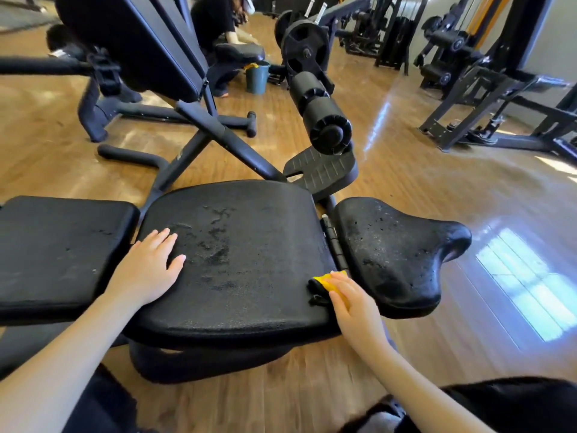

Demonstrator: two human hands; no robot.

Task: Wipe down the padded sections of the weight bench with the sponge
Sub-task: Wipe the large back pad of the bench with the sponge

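Note:
The black weight bench lies across the view in three padded sections: a left pad (53, 248), a wide middle pad (249, 245) streaked with wet marks, and a narrow right pad (396, 251) dotted with droplets. My left hand (150, 267) rests flat and open on the middle pad's left edge. My right hand (352, 301) presses a yellow and black sponge (323, 284) onto the middle pad's near right corner, beside the hinge gap.
A foam roller arm (321, 114) and footplate (321, 170) rise behind the bench. An upright back pad (134, 42) stands at far left. Another person crouches by a teal bucket (256, 77). Weight machines (487, 73) line the right. Wooden floor (437, 189) surrounds everything.

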